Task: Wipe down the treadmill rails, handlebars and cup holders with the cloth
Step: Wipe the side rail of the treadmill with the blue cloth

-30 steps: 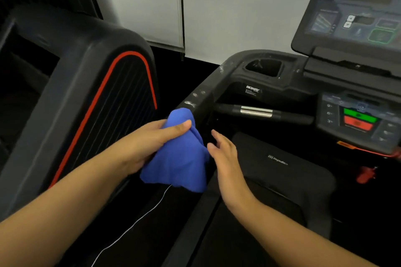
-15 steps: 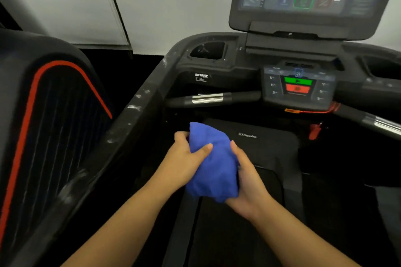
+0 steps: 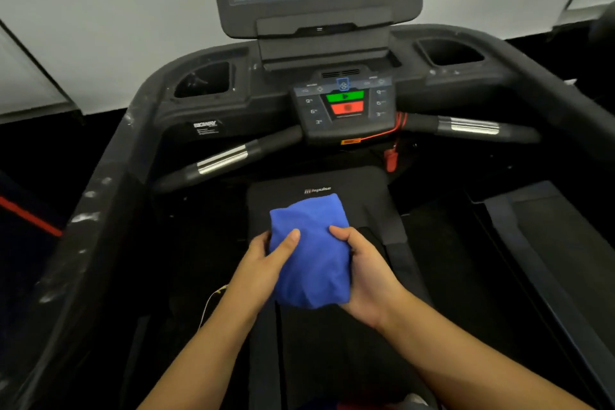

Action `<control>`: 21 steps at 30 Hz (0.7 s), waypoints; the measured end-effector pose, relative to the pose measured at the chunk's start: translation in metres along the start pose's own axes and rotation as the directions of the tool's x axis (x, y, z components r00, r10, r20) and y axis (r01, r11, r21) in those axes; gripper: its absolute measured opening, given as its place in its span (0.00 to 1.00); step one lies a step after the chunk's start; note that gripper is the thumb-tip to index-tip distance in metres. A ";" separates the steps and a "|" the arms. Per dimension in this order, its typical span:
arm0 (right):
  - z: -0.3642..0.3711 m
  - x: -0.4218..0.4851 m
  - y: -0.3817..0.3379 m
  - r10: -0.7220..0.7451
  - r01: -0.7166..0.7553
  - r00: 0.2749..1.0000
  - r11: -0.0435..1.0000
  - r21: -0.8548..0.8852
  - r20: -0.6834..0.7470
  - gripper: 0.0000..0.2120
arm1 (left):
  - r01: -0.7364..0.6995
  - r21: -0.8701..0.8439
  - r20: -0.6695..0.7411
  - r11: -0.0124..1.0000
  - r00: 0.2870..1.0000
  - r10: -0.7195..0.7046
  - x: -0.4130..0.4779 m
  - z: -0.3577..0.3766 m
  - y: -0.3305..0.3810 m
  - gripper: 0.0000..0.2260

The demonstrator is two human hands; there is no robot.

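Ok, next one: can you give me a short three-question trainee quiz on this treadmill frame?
1. True or false: the left hand and right hand both hold the cloth.
2. The cloth is: A) spread flat B) bunched up C) hanging from one corner.
3. Fill in: the green button sits directly ___ the red button.
Key: 1 true; 2 B; 3 above.
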State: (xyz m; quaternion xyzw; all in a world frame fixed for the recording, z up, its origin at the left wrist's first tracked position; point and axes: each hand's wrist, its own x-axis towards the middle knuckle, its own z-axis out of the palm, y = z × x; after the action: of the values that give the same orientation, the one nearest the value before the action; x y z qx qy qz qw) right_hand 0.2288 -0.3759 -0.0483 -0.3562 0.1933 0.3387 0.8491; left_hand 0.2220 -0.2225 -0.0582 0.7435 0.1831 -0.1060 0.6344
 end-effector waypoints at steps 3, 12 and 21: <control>-0.008 -0.011 -0.007 -0.054 0.053 0.998 0.998 -0.019 -0.028 0.14 | -0.115 0.049 -0.041 0.992 0.992 0.117 -0.006 0.026 0.006 0.33; -0.048 -0.038 -0.035 -0.112 0.119 0.991 0.988 -0.099 0.075 0.28 | -0.328 0.161 0.214 0.931 0.932 0.292 -0.017 0.114 0.016 0.42; -0.122 -0.091 -0.098 0.132 -0.096 0.989 0.916 -0.389 0.066 0.38 | -0.131 -0.077 0.180 0.988 0.973 0.142 -0.021 0.191 0.015 0.13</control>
State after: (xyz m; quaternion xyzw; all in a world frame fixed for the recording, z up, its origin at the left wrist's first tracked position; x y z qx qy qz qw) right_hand 0.2254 -0.5564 -0.0323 -0.4883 0.1046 0.4348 0.7494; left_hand 0.2234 -0.4145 -0.0696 0.7205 0.0752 -0.1248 0.6780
